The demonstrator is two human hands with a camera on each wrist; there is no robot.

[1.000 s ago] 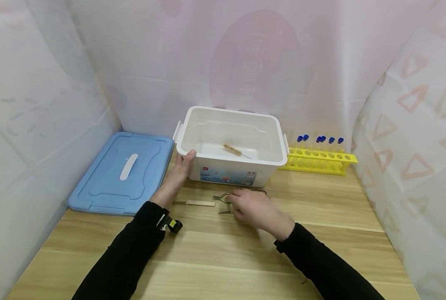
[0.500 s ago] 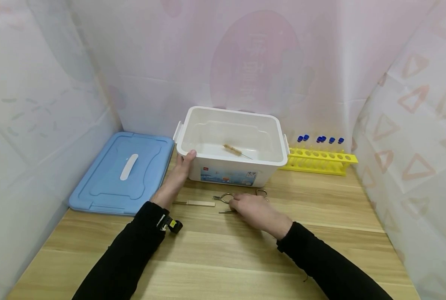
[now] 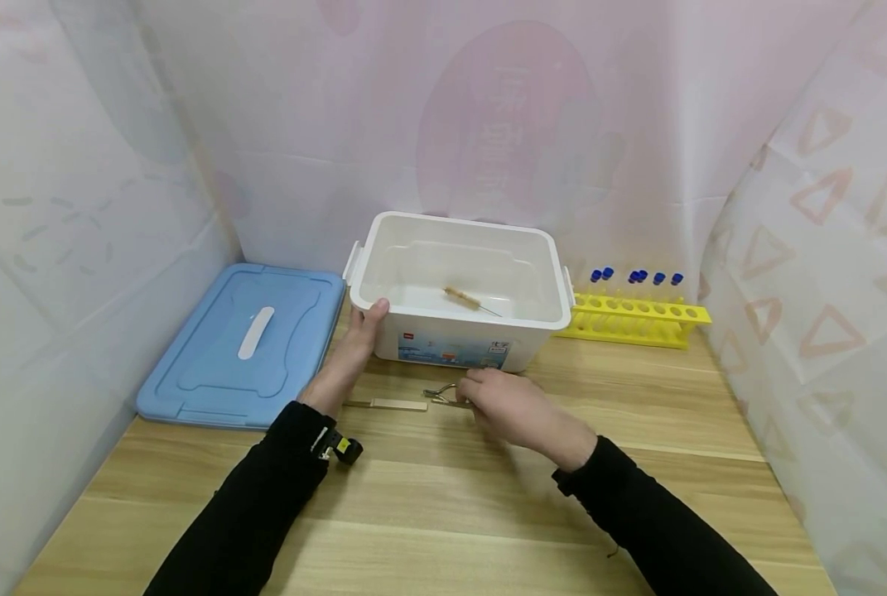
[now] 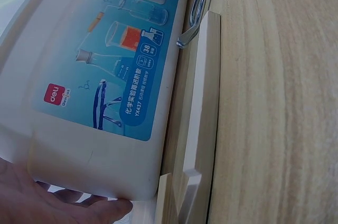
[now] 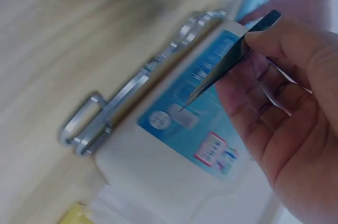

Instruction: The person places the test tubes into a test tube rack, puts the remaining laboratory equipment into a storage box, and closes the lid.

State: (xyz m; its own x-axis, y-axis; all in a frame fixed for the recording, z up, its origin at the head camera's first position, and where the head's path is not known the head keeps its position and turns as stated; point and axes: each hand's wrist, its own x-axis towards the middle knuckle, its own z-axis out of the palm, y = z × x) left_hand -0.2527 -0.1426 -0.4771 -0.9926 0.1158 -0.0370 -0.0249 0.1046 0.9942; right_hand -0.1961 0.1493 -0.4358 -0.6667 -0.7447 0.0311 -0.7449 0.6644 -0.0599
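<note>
My left hand point(image 3: 348, 356) grips the near left corner of a white plastic box point(image 3: 387, 338), thumb over the rim and fingers below it. A dark pointed pair of tweezers point(image 5: 232, 57) is pinched between thumb and fingers of my right hand point(image 3: 521, 414), in front of the box. Beneath that hand, metal crucible tongs point(image 5: 127, 93) lie on the table along the box's base, partly hidden in the head view. Left of them lies a wooden test tube holder point(image 3: 400, 405). Inside the box rests a tan-bristled test tube brush point(image 3: 462, 298).
A blue lid point(image 3: 212, 348) with a white handle lies flat left of the box. Close at its right stands a yellow rack point(image 3: 629, 335) of several blue-capped tubes point(image 3: 659, 279). Fabric walls point(image 3: 294, 190) enclose the wooden table point(image 3: 413, 513) at back and sides.
My right hand has picked the tweezers up from the table in front of the tongs and moved slightly toward the box. The left hand stays on the box corner.
</note>
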